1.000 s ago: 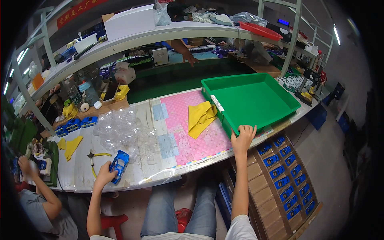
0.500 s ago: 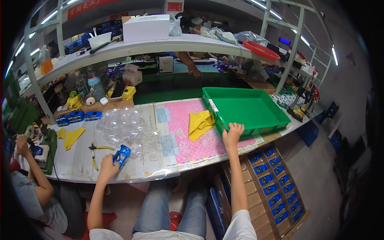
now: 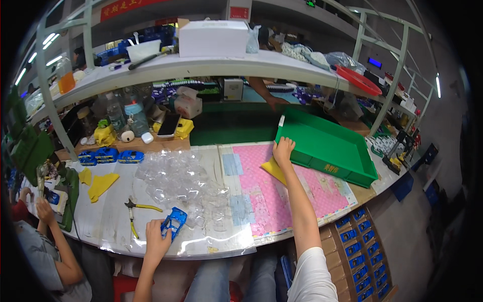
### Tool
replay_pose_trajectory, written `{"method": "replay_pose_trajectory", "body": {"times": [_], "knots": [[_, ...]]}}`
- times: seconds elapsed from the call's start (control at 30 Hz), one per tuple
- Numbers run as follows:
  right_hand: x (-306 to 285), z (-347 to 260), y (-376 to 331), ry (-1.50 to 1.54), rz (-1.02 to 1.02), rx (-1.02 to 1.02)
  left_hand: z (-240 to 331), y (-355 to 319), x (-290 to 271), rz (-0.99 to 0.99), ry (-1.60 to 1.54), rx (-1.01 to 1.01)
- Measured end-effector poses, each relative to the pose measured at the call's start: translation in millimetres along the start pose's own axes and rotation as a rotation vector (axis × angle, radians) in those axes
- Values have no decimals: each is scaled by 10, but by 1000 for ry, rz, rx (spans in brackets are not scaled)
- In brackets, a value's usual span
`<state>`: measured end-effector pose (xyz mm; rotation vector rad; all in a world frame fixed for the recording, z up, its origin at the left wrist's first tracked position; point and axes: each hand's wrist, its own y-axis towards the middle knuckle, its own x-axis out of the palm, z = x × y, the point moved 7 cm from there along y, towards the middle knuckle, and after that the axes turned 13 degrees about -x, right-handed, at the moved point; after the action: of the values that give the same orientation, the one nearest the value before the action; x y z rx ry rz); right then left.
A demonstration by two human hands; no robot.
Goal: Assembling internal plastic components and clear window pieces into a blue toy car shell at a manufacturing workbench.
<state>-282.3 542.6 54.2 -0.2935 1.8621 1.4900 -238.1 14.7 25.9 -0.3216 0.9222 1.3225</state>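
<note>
My left hand [image 3: 158, 235] is closed around a blue toy car body [image 3: 176, 220], held just above the near part of the bench. At the corner of a shallow green plastic tray [image 3: 324, 143], my right hand [image 3: 285, 149] has its fingers hooked over the rim. The tray sits askew at the back right of the bench, with nothing in it. Partly covered by my right forearm, a yellow cloth [image 3: 272, 170] lies on the pink patterned sheet [image 3: 261, 201]. Left of the car body are yellow-handled cutting pliers [image 3: 132, 205].
Clear plastic shells [image 3: 173, 176] are heaped mid-bench. Several blue car bodies [image 3: 131, 157] line the back left, near yellow cloth pieces [image 3: 103, 186]. A partitioned box [image 3: 359, 251] of blue cars stands low at right. Another person's arm [image 3: 266, 93] reaches in beyond the bench; a co-worker [image 3: 48, 251] sits left.
The green tray has turned and shifted toward the back, my right hand moving with it. It now covers less of the pink sheet. My left hand still holds the car body; the whole view has shifted.
</note>
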Motion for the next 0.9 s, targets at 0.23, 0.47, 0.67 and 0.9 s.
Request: {"method": "replay_pose_trajectory", "body": {"times": [0.23,0.47,0.67,0.9], "knots": [[-519,-98,-124,32,144,-196,65,34,-38,-14,-21,-49],[-784,-265,-831,83,-19,-175,48,9,-51,4,-36,-78],[-608,-60,-1082,197,-244,17,7,6,-9,17,-25,-31],[-1045,-387,-1399,175,-364,-16,-89,27,8,34,-188,-27]]}}
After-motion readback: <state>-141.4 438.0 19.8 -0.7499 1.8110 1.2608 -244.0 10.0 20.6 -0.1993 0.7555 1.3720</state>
